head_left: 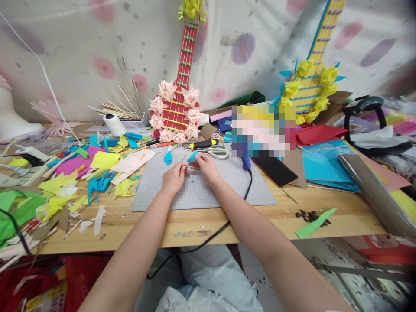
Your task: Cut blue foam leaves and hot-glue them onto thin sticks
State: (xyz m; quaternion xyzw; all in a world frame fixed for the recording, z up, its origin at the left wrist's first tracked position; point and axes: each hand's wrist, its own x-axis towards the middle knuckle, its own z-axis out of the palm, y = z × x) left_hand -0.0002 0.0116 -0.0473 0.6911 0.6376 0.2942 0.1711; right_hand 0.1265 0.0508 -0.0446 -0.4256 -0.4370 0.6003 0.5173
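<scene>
Both my hands rest over a grey cutting mat (208,190) on the wooden table. My right hand (204,167) pinches a small blue foam piece (193,156) between thumb and fingers. My left hand (174,177) is closed right beside it, fingertips meeting the right hand's, and what it grips is hidden. Another blue foam petal (168,157) lies on the mat just above my left hand. Scissors (217,151) lie beyond my right hand.
A red paper guitar with pink flowers (177,110) leans at the back, a yellow one (308,86) to the right. Coloured foam scraps (81,173) cover the left. A glue gun (246,162) with black cord, a phone (274,170), blue sheets (325,167) and a roll (373,195) lie right.
</scene>
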